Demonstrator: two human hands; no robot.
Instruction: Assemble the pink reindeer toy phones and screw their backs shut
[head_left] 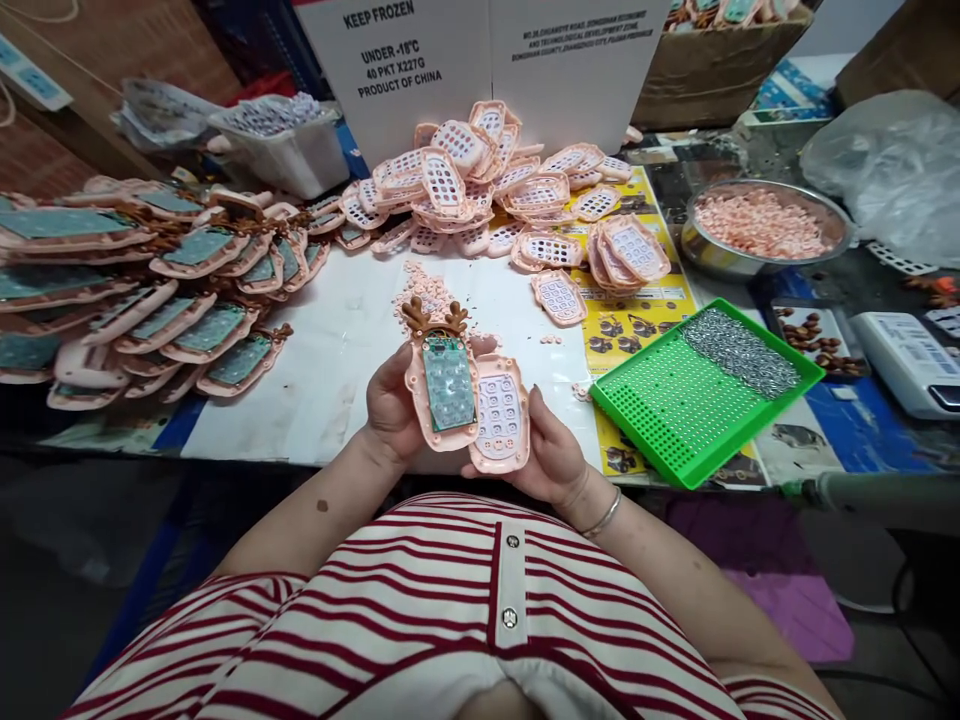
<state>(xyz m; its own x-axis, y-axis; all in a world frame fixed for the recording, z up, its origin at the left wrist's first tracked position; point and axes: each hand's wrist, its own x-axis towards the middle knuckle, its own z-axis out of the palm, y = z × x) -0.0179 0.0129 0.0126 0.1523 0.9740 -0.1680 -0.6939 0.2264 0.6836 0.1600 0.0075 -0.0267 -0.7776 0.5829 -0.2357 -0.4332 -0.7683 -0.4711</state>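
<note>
In the head view, the left hand grasps a pink shell with a green circuit board by its outer side, brown antlers at the top. The right hand grips a pink shell with a pale keypad from its far side and below. Both halves are held side by side over the front edge of the surface, the board half overlapping the keypad half; whether a wire joins them cannot be told.

The likeliest slip is at the keypad half: it faces up, and if the keypad is only laid in, a sharp tilt could shift it or tip it out. Turning one half over the other without lining up the rims could pinch the keypad or catch the board. Pressure near the antlers might strain them, as they jut past the rim. Anything dropped here could miss the surface and fall to the floor.

The green tray has a corner at the front edge, near the right forearm; a bump could scatter its screws. Loose pink pieces just beyond the hands could be swept aside or caught under a shell.
</note>
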